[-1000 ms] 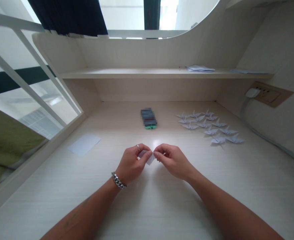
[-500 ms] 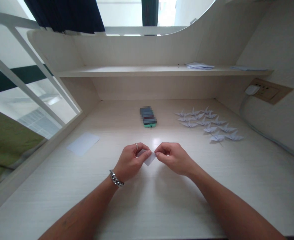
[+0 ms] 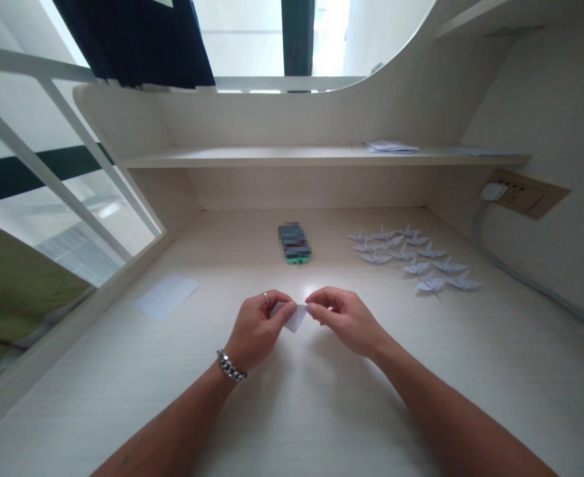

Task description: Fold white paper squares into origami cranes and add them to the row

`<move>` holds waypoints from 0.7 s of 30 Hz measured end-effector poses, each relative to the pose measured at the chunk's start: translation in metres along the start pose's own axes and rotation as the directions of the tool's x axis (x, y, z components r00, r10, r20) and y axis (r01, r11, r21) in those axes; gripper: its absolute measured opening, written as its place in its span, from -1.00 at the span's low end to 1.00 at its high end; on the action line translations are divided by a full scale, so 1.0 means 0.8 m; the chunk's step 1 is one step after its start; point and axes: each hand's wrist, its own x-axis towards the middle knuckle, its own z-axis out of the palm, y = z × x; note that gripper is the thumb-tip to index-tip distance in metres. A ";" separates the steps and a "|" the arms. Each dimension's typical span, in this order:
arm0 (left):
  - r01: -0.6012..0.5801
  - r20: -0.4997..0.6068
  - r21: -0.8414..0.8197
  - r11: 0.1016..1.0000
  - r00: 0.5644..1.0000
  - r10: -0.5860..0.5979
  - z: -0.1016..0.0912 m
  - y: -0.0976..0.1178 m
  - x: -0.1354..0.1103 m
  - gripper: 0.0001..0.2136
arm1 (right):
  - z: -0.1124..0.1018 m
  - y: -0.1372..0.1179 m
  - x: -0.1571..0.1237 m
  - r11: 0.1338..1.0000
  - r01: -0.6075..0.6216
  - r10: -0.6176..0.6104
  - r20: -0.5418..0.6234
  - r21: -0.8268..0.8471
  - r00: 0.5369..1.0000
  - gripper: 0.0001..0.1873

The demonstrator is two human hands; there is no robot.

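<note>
Both of my hands meet over the pale wooden desk [image 3: 322,411], pinching one small folded piece of white paper [image 3: 296,317] between them. My left hand [image 3: 257,329], with a ring and a metal chain bracelet, grips the paper's left part with thumb and fingers. My right hand [image 3: 344,319] pinches its right edge with thumb and forefinger. The paper sits just above the desk surface.
Several finished paper cranes [image 3: 414,260] lie in rows at the right back. A phone [image 3: 294,242] lies behind my hands. A flat white sheet [image 3: 167,296] lies at the left. A shelf [image 3: 292,156] carries more paper [image 3: 390,146]. A wall socket with plug [image 3: 494,191] and cable is at the right.
My hands have stayed together on the folded paper, with only small finger shifts. The view has tilted slightly.
</note>
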 end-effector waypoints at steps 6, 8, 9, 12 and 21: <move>0.010 0.058 -0.016 1.000 0.998 -0.009 0.010 -0.002 -0.002 -0.77 | 0.019 0.010 0.001 0.985 -0.034 0.037 -0.012 0.171 0.999 -0.84; -0.001 0.083 0.033 0.999 0.997 -0.002 0.011 -0.003 -0.002 -0.76 | 0.018 0.011 0.001 0.987 -0.048 0.052 -0.021 0.151 0.998 -0.85; -0.016 0.103 0.073 0.997 0.995 0.008 0.011 -0.004 -0.002 -0.76 | 0.017 0.010 0.001 0.994 -0.044 0.047 -0.026 0.104 0.999 -0.86; -0.086 0.182 0.220 0.972 0.982 0.045 0.011 -0.006 -0.002 -0.76 | 0.012 0.003 -0.002 0.993 -0.004 0.003 -0.004 -0.117 1.000 -0.87; -0.127 0.266 0.244 0.962 0.962 0.059 0.005 0.007 -0.003 -0.80 | 0.002 0.001 -0.003 0.994 -0.027 0.043 0.143 -0.108 0.989 -0.87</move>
